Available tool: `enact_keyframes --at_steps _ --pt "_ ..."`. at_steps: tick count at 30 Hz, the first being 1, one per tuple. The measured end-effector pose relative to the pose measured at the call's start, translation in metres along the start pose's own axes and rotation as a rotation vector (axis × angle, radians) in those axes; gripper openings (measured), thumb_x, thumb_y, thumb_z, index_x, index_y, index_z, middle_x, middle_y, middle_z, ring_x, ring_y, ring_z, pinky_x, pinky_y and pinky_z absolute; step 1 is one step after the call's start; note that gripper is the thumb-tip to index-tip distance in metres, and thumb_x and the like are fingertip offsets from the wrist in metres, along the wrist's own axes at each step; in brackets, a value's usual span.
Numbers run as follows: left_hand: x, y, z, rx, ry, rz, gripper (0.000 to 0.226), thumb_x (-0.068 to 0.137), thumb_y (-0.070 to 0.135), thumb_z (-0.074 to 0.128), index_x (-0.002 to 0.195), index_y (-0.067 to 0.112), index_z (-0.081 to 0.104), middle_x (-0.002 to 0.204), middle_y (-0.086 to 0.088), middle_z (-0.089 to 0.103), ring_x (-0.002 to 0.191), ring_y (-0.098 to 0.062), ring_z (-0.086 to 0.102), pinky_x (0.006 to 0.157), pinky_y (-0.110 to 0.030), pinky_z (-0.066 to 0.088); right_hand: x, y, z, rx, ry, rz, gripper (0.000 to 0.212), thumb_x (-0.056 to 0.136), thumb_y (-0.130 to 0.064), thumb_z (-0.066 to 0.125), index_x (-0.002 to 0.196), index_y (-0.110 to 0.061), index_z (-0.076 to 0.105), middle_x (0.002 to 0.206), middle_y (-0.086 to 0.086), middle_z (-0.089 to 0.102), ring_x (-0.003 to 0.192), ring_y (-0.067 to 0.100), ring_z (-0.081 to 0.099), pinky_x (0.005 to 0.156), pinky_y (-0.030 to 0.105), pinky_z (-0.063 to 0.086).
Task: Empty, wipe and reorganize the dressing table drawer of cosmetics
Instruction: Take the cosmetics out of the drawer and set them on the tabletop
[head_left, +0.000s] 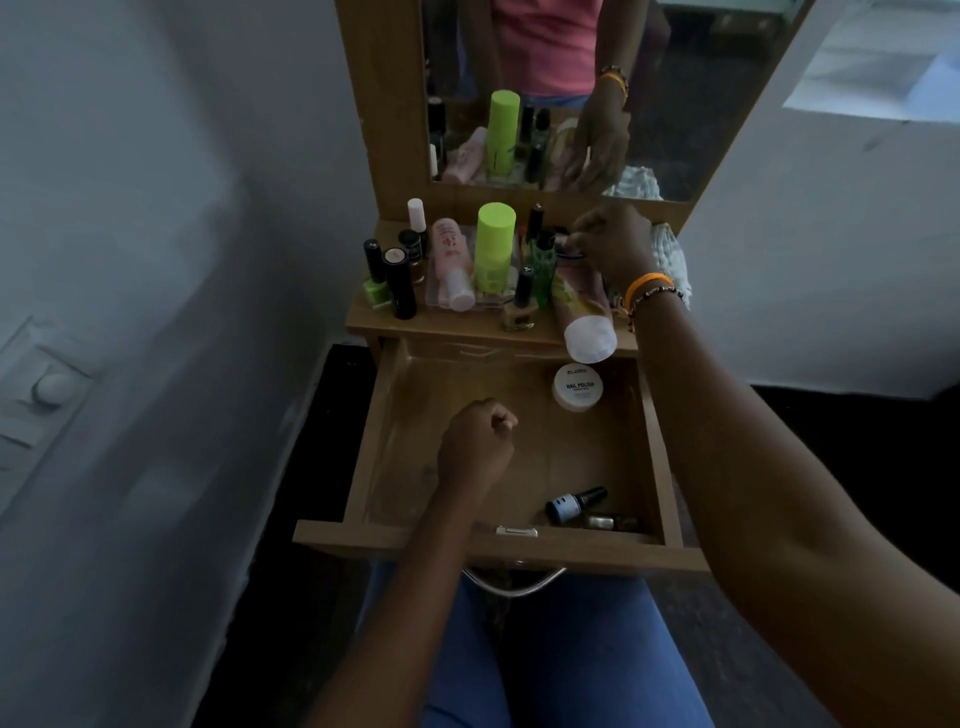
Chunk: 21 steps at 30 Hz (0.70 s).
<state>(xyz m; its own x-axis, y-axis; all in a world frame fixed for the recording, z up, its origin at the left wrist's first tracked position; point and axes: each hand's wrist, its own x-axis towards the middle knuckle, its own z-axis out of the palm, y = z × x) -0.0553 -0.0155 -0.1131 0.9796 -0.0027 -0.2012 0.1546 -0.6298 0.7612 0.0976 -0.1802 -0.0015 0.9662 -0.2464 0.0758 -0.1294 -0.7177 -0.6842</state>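
Seated before a small wooden dressing table (363, 325), a person works over its pulled-out, light-brown wooden drawer (483, 545), which sits open above blue-trousered knees. Left hand (475, 447) hangs over the drawer's middle, curled into a closed fist; whether it grips anything cannot be told. Right hand (613, 244) — wrist ringed by an orange band and beaded bracelets (649, 291) — reaches to the tabletop, fingers pinched together on a small dark item too blurred to name.

Inside the drawer, few things lie: a round white jar lettered "NAIL POLISH" (576, 387) near the back right corner, a small dark bottle with a pale label (574, 504) lying on its side at the front right, and a brownish glass vial (613, 522) just beside it.

On the tabletop crowd the cosmetics — a lime-green cylindrical bottle (494, 247), a pink tube with a white cap (452, 265) lying flat, black matte lipstick-shaped tubes (397, 283), and a pale tube with a wide white cap (584, 317) overhanging the edge. A rumpled white cloth (672, 260) lies at the right; the mirror (675, 104) repeats the scene.
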Motion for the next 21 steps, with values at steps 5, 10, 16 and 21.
enact_keyframes --at_steps 5,10,16,21 --pt "-0.006 0.008 0.005 -0.096 -0.183 0.101 0.010 0.089 0.014 0.059 0.096 0.018 0.064 0.093 0.007 0.062 0.080 -0.002 0.054 0.069 -0.018 0.044 -0.044 -0.009 -0.016 -0.022 0.123 -0.159 0.016 0.083 -0.005 0.057 0.092 -0.004 0.070 0.097 0.010 0.071 0.089 0.020 0.063 0.071 0.022 0.042" --pt "-0.016 0.017 0.027 0.072 -0.436 0.157 0.030 0.081 0.018 0.069 0.110 0.012 0.063 0.102 -0.001 0.062 0.096 -0.015 0.059 0.079 -0.027 0.047 -0.131 0.012 -0.041 0.068 -0.342 -0.164 0.013 0.086 0.001 0.055 0.089 -0.007 0.065 0.073 0.005 0.066 0.066 0.016 0.065 0.063 0.024 0.055" --pt "-0.019 0.029 0.044 0.383 -0.535 0.123 0.035 0.078 0.021 0.074 0.111 0.010 0.064 0.110 -0.007 0.064 0.098 -0.021 0.060 0.085 -0.037 0.052 -0.181 0.080 -0.015 -0.450 -0.602 0.064 0.009 0.084 -0.005 0.057 0.088 -0.010 0.063 0.091 0.005 0.064 0.084 0.018 0.062 0.072 0.027 0.051" --pt "-0.023 0.025 0.042 0.412 -0.528 0.123 0.024 0.081 0.023 0.070 0.102 0.011 0.071 0.105 -0.007 0.069 0.095 -0.021 0.063 0.086 -0.038 0.055 -0.181 0.094 0.000 -0.485 -0.755 0.108 0.012 0.079 -0.006 0.065 0.089 -0.013 0.063 0.099 0.004 0.060 0.090 0.019 0.060 0.082 0.031 0.053"
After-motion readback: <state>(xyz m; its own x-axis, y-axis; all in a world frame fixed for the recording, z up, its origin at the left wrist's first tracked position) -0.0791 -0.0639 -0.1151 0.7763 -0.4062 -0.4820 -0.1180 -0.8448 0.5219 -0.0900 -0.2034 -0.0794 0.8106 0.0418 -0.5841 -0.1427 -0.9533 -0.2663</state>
